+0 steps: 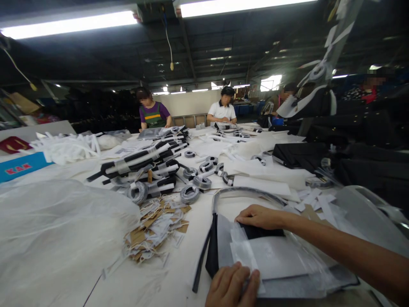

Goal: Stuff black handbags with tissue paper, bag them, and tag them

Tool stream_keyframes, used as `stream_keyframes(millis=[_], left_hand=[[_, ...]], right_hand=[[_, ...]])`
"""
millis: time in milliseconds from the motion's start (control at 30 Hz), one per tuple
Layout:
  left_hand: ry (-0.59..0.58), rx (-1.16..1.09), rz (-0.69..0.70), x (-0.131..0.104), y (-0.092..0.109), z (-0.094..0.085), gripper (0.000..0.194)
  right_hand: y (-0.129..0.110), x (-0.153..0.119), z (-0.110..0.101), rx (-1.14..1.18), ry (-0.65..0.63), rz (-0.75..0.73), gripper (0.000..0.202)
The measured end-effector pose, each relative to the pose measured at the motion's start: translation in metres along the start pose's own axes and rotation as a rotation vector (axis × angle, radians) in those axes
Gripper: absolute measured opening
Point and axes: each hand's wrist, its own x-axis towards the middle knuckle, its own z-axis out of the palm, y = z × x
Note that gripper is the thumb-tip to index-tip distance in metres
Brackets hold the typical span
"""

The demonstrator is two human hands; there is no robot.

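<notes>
A black bag (212,251) with a long grey-wrapped strap (246,190) lies on the white table in front of me, partly covered by clear plastic and white sheets (277,256). My left hand (233,285) is at the near edge, its fingers bent over the translucent white wrapping. Farther back, my right hand (260,217) lies on the bag's upper part, fingers together at a black section beside the plastic. The right forearm crosses the bag from the right. The undersides of both hands are hidden.
Tags with strings (156,228) lie left of the bag. Behind are coiled straps (189,194) and wrapped strap bundles (137,160). Plastic sheeting (60,230) covers the left. Black bags (297,153) are stacked at right. Several people are around the table, including one in white (222,111).
</notes>
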Motion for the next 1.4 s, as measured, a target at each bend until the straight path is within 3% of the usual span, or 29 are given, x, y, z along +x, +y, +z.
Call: stream_keyframes(millis=[167,267,333,433,500,533,667,733,900,1000,1167,1267,1400], left_hand=[[-0.018,0.012,0.004,-0.001,-0.002,-0.001,0.029],[-0.052,-0.012,0.006,-0.001,-0.003,-0.003,0.029],[-0.082,-0.024,0.005,0.002,-0.005,-0.008,0.031],[-0.212,-0.046,0.030,0.013,-0.007,-0.021,0.031],[-0.327,-0.078,0.027,0.021,-0.007,-0.031,0.030],[-0.370,-0.095,0.016,0.024,-0.007,-0.036,0.030],[-0.462,-0.139,-0.024,0.029,-0.005,-0.045,0.032],[-0.492,-0.135,-0.026,0.028,-0.004,-0.045,0.032],[-0.511,-0.093,0.020,0.026,-0.005,-0.046,0.035],[-0.528,-0.069,0.041,0.027,-0.005,-0.046,0.034],[-0.532,-0.061,0.040,0.026,-0.004,-0.046,0.034],[-0.550,-0.065,0.044,0.026,-0.003,-0.047,0.034],[-0.598,-0.087,0.059,0.029,-0.006,-0.050,0.036]], right_hand=[[-0.014,0.006,0.010,-0.079,0.018,-0.128,0.034],[-0.021,-0.002,0.011,-0.142,0.080,-0.150,0.033],[-0.025,-0.016,0.009,-0.222,0.178,-0.140,0.032],[-0.036,-0.053,0.014,-0.317,0.454,-0.240,0.028],[-0.049,-0.084,0.029,-0.316,0.563,-0.381,0.026],[-0.057,-0.100,0.039,-0.316,0.554,-0.448,0.027],[-0.077,-0.147,0.092,-0.412,0.246,-0.551,0.046],[-0.077,-0.155,0.119,-0.447,0.208,-0.513,0.047],[-0.070,-0.147,0.157,-0.409,0.518,-0.513,0.032],[-0.080,-0.144,0.166,-0.393,0.656,-0.529,0.027],[-0.099,-0.149,0.175,-0.391,0.704,-0.516,0.027],[-0.104,-0.150,0.167,-0.343,0.731,-0.504,0.025],[-0.106,-0.144,0.141,-0.298,0.718,-0.492,0.029]])
